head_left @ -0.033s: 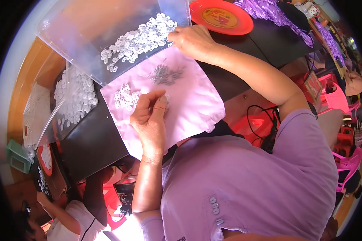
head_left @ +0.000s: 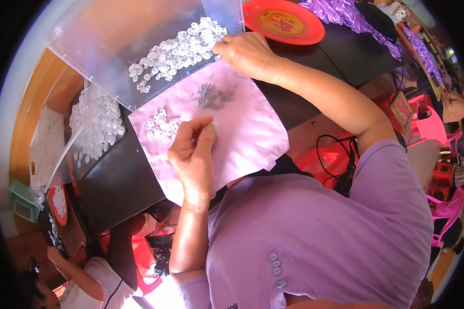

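My left hand is raised over a pink cloth, thumb and forefinger pinched together. A pale edge and a thin dark line show by its thumb, too small to name. My right hand rests at the near right corner of a clear plastic bin, fingers curled down beside a heap of small white plastic pieces. What its fingertips hold is hidden. A smaller group of white pieces lies on the cloth left of my left hand. Beyond that hand is a pile of thin grey metal pins.
A red plate stands right of the bin, with purple ribbon-like material beyond it. Left of the cloth is another clear container of white pieces on the black table. Another person sits at the lower left.
My left hand has shifted very slightly to the right. Nothing else visibly differs.
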A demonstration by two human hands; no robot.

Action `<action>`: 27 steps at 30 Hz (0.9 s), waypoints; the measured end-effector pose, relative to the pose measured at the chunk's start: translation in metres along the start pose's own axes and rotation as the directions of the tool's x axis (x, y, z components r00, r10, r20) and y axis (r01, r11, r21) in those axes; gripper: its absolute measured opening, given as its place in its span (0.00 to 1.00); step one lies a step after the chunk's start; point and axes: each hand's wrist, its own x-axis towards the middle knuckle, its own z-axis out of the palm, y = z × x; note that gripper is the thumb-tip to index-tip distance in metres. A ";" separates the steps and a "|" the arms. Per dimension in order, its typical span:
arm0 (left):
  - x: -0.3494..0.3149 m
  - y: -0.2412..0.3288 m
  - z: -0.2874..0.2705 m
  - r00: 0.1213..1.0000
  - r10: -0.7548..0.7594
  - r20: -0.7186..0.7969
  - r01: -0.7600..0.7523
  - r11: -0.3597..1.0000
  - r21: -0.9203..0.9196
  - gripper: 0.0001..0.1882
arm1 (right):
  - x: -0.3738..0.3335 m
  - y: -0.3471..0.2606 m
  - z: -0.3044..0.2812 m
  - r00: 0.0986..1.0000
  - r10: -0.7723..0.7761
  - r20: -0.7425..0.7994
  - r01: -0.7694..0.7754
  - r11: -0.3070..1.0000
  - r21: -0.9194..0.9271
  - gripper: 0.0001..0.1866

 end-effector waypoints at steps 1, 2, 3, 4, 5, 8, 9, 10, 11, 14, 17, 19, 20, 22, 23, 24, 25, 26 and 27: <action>-0.002 0.000 0.002 1.000 0.015 0.002 -0.015 0.998 0.063 0.05 | -0.002 -0.001 -0.001 1.000 0.004 0.001 -0.004 1.000 -0.001 0.04; -0.006 0.000 0.002 1.000 0.014 0.000 -0.014 0.998 0.064 0.05 | -0.004 -0.004 -0.002 1.000 -0.018 -0.012 0.018 0.999 0.030 0.05; -0.009 -0.001 0.002 1.000 0.020 0.006 -0.020 0.997 0.073 0.05 | -0.006 -0.008 -0.005 0.999 -0.039 -0.025 0.040 0.997 0.061 0.05; -0.012 -0.002 0.002 1.000 0.025 0.012 -0.026 0.996 0.081 0.04 | -0.010 -0.012 -0.011 0.998 -0.061 -0.013 0.061 0.996 0.063 0.05; -0.014 0.000 0.003 0.999 0.034 0.017 -0.035 0.994 0.101 0.03 | -0.016 -0.015 -0.014 0.998 -0.059 -0.011 0.059 0.996 0.066 0.05; -0.020 0.002 0.003 0.999 0.038 0.017 -0.040 0.992 0.122 0.04 | -0.033 -0.021 -0.022 0.988 -0.122 0.090 0.117 0.991 0.061 0.04; -0.021 0.000 0.003 0.999 0.039 0.018 -0.041 0.992 0.122 0.04 | -0.036 -0.017 -0.022 0.989 -0.122 0.088 0.117 0.991 0.060 0.04; -0.021 -0.002 0.003 0.999 0.050 0.019 -0.052 0.990 0.131 0.04 | -0.037 -0.011 -0.021 0.992 -0.115 0.044 0.109 0.987 0.121 0.03; -0.023 -0.004 0.003 0.998 0.057 0.022 -0.060 0.988 0.140 0.04 | -0.039 -0.007 -0.020 0.995 -0.102 0.003 0.100 0.978 0.181 0.03; -0.023 -0.003 0.004 0.995 0.101 0.021 -0.103 0.985 0.142 0.04 | -0.029 0.012 -0.021 0.998 0.053 0.032 -0.058 0.986 0.159 0.03; -0.025 -0.002 0.003 0.998 0.058 0.025 -0.060 0.991 0.117 0.04 | -0.022 0.024 -0.013 0.992 0.100 0.076 -0.106 0.991 0.085 0.03; -0.025 0.000 0.004 0.999 0.043 0.030 -0.046 0.995 0.094 0.04 | -0.021 0.026 -0.008 0.984 0.125 0.130 -0.130 0.991 0.034 0.03; -0.025 0.000 0.004 0.999 0.026 0.029 -0.028 0.997 0.073 0.04 | -0.020 0.025 -0.006 0.979 0.140 0.145 -0.142 0.990 0.009 0.04; -0.023 -0.001 0.003 0.999 0.024 0.032 -0.026 0.997 0.076 0.04 | -0.017 0.024 -0.003 0.975 0.154 0.161 -0.153 0.988 -0.018 0.04; -0.024 -0.002 0.001 0.999 0.018 0.038 -0.022 0.996 0.083 0.04 | -0.016 0.024 -0.002 0.974 0.159 0.160 -0.162 0.987 0.004 0.05; -0.024 -0.002 0.001 0.999 0.016 0.038 -0.019 0.996 0.082 0.04 | -0.016 0.023 -0.001 0.973 0.165 0.159 -0.171 0.985 0.026 0.05; -0.024 -0.002 0.001 0.999 0.022 0.036 -0.025 0.997 0.072 0.03 | -0.014 0.021 -0.002 0.973 0.164 0.162 -0.171 0.985 0.026 0.05; -0.024 -0.001 0.002 0.999 0.029 0.035 -0.031 0.998 0.063 0.03 | -0.012 0.020 -0.003 0.971 0.164 0.172 -0.171 0.985 0.022 0.05; -0.024 -0.002 0.001 0.999 0.026 0.035 -0.028 0.998 0.061 0.03 | -0.010 0.020 -0.004 0.969 0.164 0.183 -0.170 0.985 0.018 0.05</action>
